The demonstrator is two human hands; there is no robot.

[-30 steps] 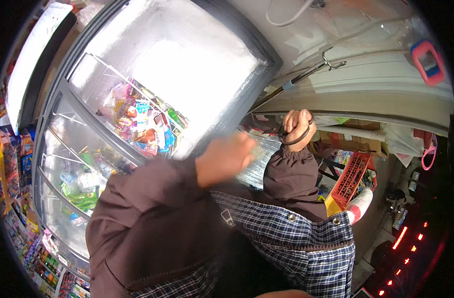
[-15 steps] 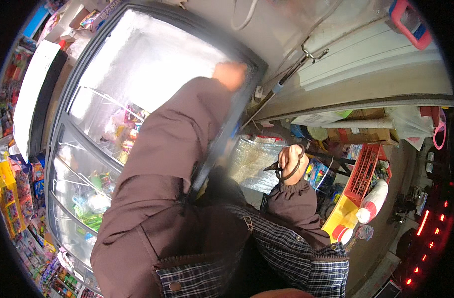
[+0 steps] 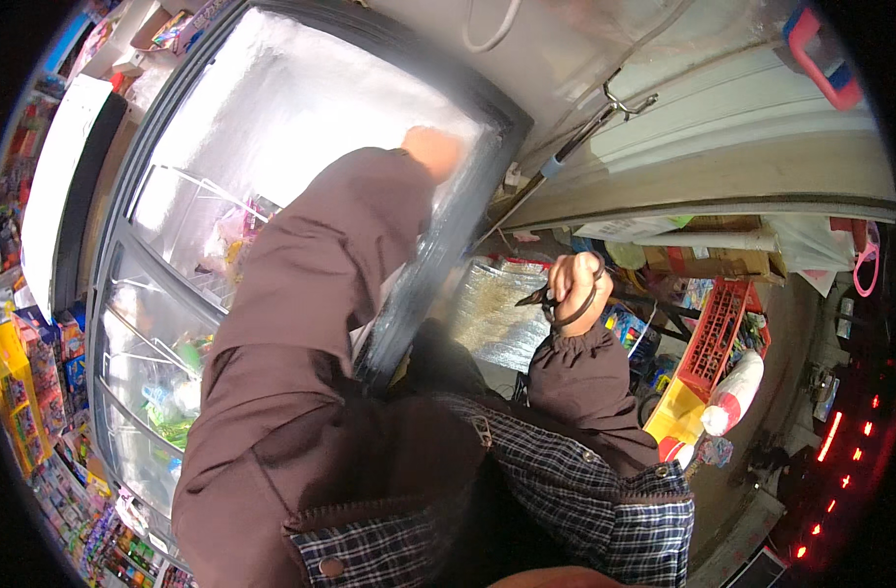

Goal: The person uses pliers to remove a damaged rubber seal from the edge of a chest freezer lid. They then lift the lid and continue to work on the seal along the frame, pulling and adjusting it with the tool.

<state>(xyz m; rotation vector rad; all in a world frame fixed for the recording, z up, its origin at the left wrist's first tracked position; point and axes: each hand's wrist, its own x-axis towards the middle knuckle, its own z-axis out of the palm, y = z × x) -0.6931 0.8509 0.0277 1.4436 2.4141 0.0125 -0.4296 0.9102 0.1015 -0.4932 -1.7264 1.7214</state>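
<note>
My left hand [image 3: 432, 152], at the end of a brown sleeve, reaches over the freezer against the frosty white inner wall near its right rim. Glare and blur wash out its fingers, so their pose does not show. The chest freezer [image 3: 421, 304] has a grey frame, its upper part uncovered and bright with frost. Wire racks [image 3: 201, 186] and colourful packages [image 3: 234, 240] lie inside. Off to the right, my right hand [image 3: 577, 282] is closed round dark scissors [image 3: 534, 297], the pointed blades sticking out to the left and a handle loop curving by the wrist.
Below the right hand lies a silvery foil sheet [image 3: 497, 314]. Further right stand a red plastic crate [image 3: 715, 338] and a yellow box [image 3: 675, 412]. A metal-hooked pole [image 3: 566, 152] leans by the far wall. Shelves of colourful packages [image 3: 22, 387] line the left.
My left hand has shifted slightly left, from the freezer's rim to its frosty inner side. The right hand still grips the scissors, a little higher than before.
</note>
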